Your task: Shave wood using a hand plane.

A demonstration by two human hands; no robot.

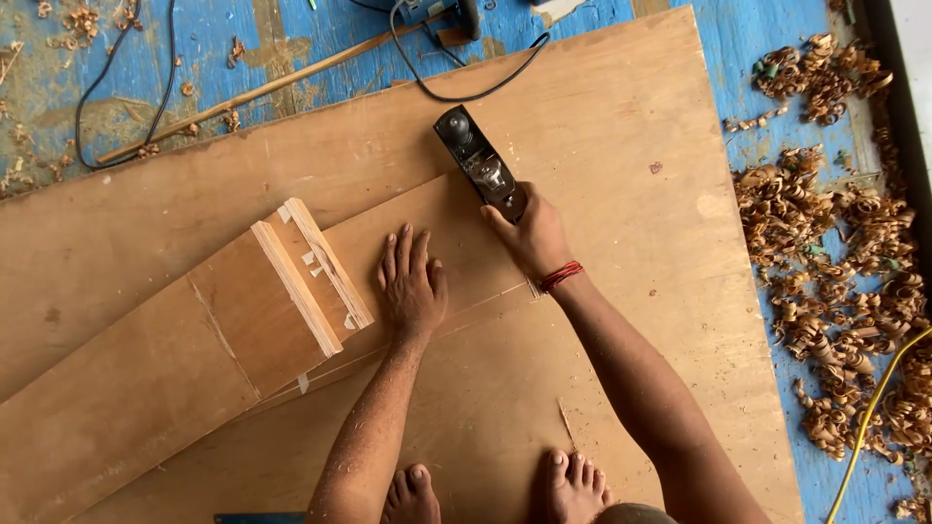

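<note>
Gripping dark metal hand plane [482, 165] in my right hand [532, 236] | left hand [411, 283] flat, fingers spread, on long brown plywood board [194, 340] | curled wood shavings [825, 252] right

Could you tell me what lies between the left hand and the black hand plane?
In the head view, only bare brown plywood board separates the flat left hand from the black metal hand plane.

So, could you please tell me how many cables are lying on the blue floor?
3: a thin black cable top left, a thicker black cable top centre, a yellow cable lower right.
</note>
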